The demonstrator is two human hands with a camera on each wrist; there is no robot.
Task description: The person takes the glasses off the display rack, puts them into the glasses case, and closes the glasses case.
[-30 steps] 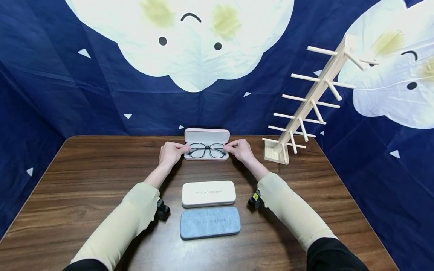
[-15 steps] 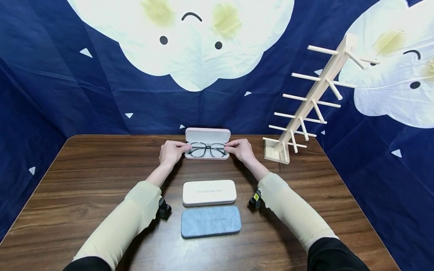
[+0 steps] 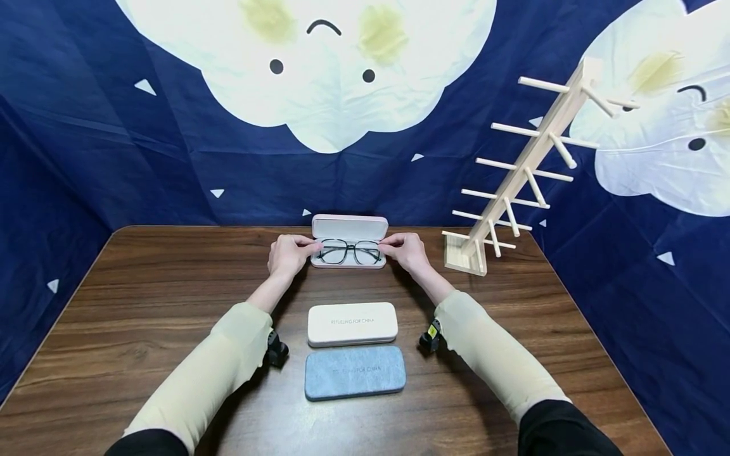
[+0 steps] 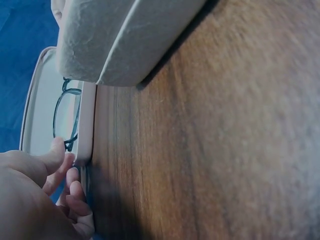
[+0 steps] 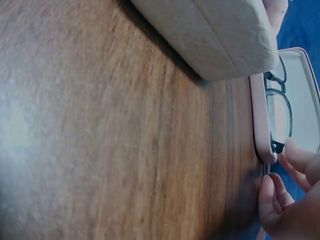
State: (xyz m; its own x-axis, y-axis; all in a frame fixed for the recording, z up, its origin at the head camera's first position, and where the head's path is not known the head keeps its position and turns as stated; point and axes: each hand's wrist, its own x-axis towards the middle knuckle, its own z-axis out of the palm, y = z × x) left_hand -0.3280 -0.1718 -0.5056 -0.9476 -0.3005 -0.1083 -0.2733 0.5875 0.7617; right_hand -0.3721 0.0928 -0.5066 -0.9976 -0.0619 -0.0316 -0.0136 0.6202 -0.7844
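Black-rimmed eyeglasses (image 3: 350,246) are over the lower half of an open pink glasses case (image 3: 349,226) at the table's back edge. My left hand (image 3: 287,256) pinches the left end of the frame between thumb and finger. At the opposite end, my right hand (image 3: 405,252) has the same pinch on the frame. Both wrist views show the thumbs at the corners of the eyeglasses, just above the case's rim. The lenses face me, and the folded temples show behind them.
Between my forearms lie a closed white glasses case (image 3: 352,325) and, nearer me, a closed blue one (image 3: 355,373). A wooden rack (image 3: 527,158) with several pegs stands at the back right. A blue cloth (image 3: 171,158) hangs behind the table (image 3: 171,316).
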